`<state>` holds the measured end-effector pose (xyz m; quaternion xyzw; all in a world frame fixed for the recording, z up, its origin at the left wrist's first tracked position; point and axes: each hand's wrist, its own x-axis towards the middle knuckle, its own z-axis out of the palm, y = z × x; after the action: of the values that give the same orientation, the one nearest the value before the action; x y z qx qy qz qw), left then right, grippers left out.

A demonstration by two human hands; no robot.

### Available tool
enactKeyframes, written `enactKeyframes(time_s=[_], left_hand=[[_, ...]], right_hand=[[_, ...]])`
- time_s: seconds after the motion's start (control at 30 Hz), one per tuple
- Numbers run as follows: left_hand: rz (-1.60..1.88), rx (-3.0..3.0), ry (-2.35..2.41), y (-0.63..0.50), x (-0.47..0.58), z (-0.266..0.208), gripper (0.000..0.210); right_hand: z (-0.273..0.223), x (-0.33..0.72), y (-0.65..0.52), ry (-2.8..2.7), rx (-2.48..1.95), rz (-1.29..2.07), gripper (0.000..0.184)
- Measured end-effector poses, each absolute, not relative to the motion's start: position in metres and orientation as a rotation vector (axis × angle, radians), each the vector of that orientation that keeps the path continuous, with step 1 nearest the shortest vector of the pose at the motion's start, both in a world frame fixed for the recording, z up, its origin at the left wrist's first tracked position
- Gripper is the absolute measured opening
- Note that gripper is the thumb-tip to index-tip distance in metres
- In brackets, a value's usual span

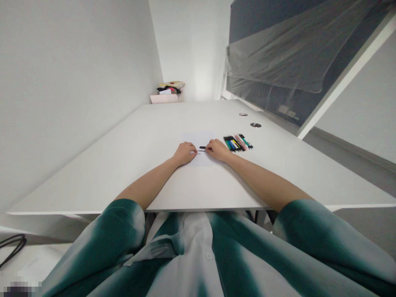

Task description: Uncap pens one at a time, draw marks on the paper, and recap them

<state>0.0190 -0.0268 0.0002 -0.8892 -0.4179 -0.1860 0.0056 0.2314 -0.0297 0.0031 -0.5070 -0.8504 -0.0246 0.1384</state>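
Note:
My left hand (185,153) and my right hand (218,149) rest close together over a white sheet of paper (198,161), fingers pinched. Between their fingertips runs a thin dark rod (201,151), too small to name for certain. Just beyond it lies a short black piece (202,147) close to the right fingertips; its kind is unclear. A small thin dark piece (199,154) shows on the paper near the left fingertips. Right of my right hand, several pens (237,142) with green, blue, yellow, black and pink parts lie side by side.
The long white table (130,165) runs away from me, with a wall on the left. Two round cable grommets (255,125) sit at its right side. A pink box (163,98) piled with things stands at the far end. A dark plastic-covered panel (278,62) rises on the right.

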Motion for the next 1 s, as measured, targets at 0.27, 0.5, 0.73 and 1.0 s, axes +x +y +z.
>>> enactKeyframes(time_s=[0.27, 0.5, 0.73, 1.0], left_hand=[[-0.657, -2.709, -1.385, -0.026, 0.015, 0.005, 0.024], [-0.691, -2.692, -1.416, -0.023, 0.011, 0.006, 0.023], [-0.702, -2.697, -1.401, -0.023, 0.010, 0.006, 0.022], [-0.675, -2.688, -1.373, -0.020, 0.009, 0.002, 0.023]], right_hand=[[0.007, 0.237, -0.030, -2.442, -1.378, -0.097, 0.021], [0.006, 0.237, -0.029, -2.475, -1.263, -0.110, 0.020], [0.003, 0.238, -0.026, -2.479, -1.247, -0.129, 0.019], [0.005, 0.237, -0.028, -2.474, -1.265, -0.105, 0.019]])
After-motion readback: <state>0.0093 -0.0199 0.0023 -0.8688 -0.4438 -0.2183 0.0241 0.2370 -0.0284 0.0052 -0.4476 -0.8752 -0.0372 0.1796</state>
